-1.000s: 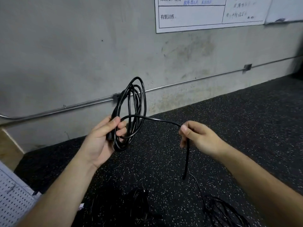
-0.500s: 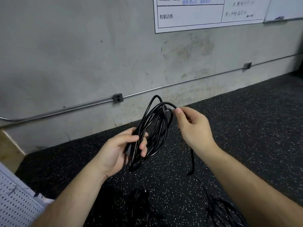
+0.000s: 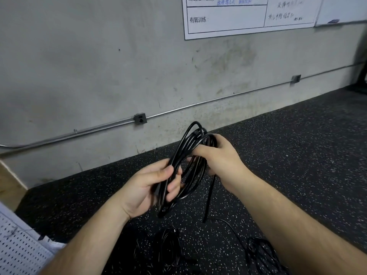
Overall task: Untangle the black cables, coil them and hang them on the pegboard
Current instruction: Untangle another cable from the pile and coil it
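Observation:
A black cable coil (image 3: 188, 143) of several loops stands upright between my hands. My left hand (image 3: 151, 187) grips the coil's lower left side, thumb and fingers curled round the strands. My right hand (image 3: 220, 157) is closed round the coil's upper right part. A loose tail (image 3: 208, 203) hangs down from my right hand toward the floor and trails off as a thinner line. Two more black cable bundles lie on the floor below, one in the middle (image 3: 168, 249) and one at the right (image 3: 262, 255). The white pegboard (image 3: 17, 247) shows at the bottom left corner.
A grey concrete wall (image 3: 99, 66) rises behind, with a metal conduit and a small outlet box (image 3: 140, 119). A white chart (image 3: 248, 14) hangs at the top. The floor (image 3: 297, 145) is black speckled rubber.
My right hand has brought the cable strand over to the coil and closed round its upper part. Both hands and the coil have shifted right and lower in view.

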